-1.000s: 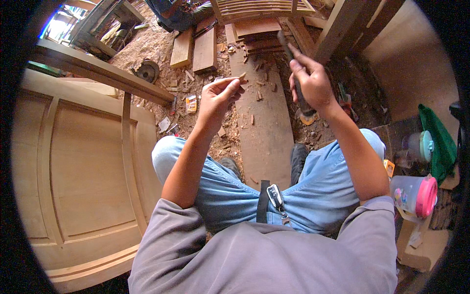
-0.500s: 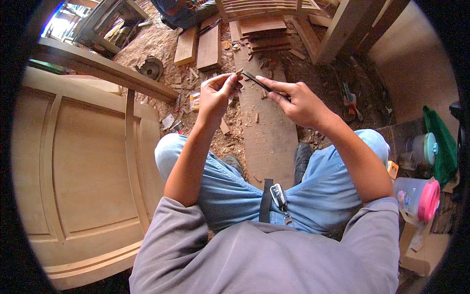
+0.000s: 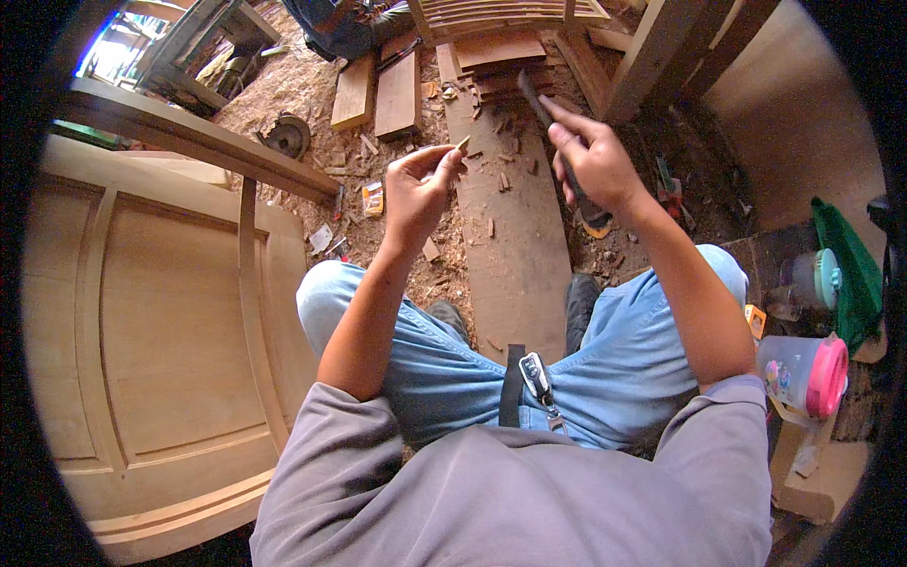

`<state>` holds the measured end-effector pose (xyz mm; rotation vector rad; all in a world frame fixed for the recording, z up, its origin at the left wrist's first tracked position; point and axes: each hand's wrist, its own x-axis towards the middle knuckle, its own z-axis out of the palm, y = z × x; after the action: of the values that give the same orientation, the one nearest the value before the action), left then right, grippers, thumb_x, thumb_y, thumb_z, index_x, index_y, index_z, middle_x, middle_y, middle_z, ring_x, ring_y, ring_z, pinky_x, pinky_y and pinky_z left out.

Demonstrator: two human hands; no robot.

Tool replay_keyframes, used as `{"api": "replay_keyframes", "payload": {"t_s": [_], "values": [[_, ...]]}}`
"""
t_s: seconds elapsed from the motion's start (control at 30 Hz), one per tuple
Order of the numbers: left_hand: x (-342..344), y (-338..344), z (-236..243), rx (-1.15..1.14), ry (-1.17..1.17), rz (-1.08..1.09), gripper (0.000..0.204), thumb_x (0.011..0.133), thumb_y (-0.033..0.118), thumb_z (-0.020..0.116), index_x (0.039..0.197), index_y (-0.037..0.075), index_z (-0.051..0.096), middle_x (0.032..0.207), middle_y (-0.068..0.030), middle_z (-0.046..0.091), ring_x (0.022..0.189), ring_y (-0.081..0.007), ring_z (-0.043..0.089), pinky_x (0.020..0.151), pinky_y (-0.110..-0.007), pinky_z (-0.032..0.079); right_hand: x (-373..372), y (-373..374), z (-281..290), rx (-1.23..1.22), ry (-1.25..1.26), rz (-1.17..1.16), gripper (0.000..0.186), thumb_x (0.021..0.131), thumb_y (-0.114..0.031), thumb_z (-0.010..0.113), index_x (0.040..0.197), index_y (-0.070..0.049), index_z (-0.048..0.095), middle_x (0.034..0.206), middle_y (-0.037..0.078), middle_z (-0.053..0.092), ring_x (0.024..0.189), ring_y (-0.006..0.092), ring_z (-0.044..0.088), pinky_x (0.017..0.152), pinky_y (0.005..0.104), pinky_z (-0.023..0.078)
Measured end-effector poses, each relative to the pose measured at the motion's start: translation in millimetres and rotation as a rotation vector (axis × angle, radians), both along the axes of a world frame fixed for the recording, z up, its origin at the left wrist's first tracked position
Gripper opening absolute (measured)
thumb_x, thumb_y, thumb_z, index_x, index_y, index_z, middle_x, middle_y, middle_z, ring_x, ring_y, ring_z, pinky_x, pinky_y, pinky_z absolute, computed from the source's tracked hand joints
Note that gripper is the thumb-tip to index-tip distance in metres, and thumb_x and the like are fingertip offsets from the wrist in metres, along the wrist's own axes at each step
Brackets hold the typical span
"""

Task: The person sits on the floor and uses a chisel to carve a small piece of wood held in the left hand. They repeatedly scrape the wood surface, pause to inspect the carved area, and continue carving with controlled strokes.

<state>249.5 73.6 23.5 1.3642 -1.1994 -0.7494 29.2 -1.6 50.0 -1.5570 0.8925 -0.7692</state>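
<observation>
Between thumb and fingertips, my left hand [image 3: 419, 194] pinches a small pale piece of wood [image 3: 463, 144] with a pointed upper end. My right hand [image 3: 605, 165] is closed round a long dark tool that looks like a chisel [image 3: 531, 94]. Its blade points up and away, and an orange end shows below my palm. The tool and the small wood piece are apart. Both hands are above a wide board [image 3: 515, 255] scattered with chips.
A panelled wooden door [image 3: 189, 321] stands at my left, under a long beam [image 3: 208, 132]. Cut planks [image 3: 399, 99] and a circular blade [image 3: 286, 137] lie ahead among shavings. Wooden posts [image 3: 666, 66] rise at far right. A pink-lidded tub [image 3: 794, 373] sits by my right arm.
My right hand has swung up and to the right, taking the chisel away from the small wood piece. The left hand has hardly moved and keeps its pinch.
</observation>
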Motion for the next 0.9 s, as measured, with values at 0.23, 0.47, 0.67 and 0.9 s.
{"api": "replay_keyframes", "payload": {"t_s": [0.23,0.47,0.67,0.9], "values": [[14.4,-8.7,-6.9,-0.026,0.044,0.067,0.019,0.090,0.011,0.067,0.100,-0.004,0.071,0.086,-0.0079,0.072,0.074,-0.0099,0.066,0.067,-0.023,0.052,11.0,31.4,-12.5,-0.025,0.244,0.244,0.045,0.099,-0.017,0.049,0.143,-0.021,0.045,0.057,-0.005,0.046,0.046,0.0043,0.044,0.044,0.0234,0.043],[6.9,-7.1,-6.7,-0.077,-0.205,0.124,0.014,0.089,0.010,0.067,0.095,-0.001,0.072,0.082,-0.0095,0.072,0.070,-0.0122,0.067,0.062,-0.025,0.052,17.3,32.5,-12.5,-0.160,0.280,0.234,0.044,0.097,-0.016,0.052,0.141,-0.022,0.049,0.055,-0.002,0.044,0.049,0.0048,0.040,0.047,0.0246,0.039],[6.3,-3.7,0.0,-0.315,-0.763,0.126,0.012,0.081,0.005,0.069,0.092,0.001,0.071,0.079,-0.0147,0.068,0.066,-0.0255,0.067,0.061,-0.031,0.051,16.7,33.3,-33.9,-0.244,0.258,0.196,0.043,0.097,-0.014,0.052,0.139,-0.019,0.051,0.055,0.006,0.044,0.050,0.0077,0.036,0.048,0.0279,0.037],[1.7,-3.4,8.3,-0.310,-0.836,0.067,0.004,0.079,0.001,0.063,0.078,0.000,0.066,0.073,-0.0180,0.063,0.067,-0.0338,0.062,0.063,-0.041,0.049,39.8,31.1,-34.4,-0.190,0.248,-0.064,0.039,0.100,-0.023,0.049,0.137,-0.011,0.052,0.052,0.004,0.050,0.043,0.0094,0.044,0.043,0.0309,0.041]]}}
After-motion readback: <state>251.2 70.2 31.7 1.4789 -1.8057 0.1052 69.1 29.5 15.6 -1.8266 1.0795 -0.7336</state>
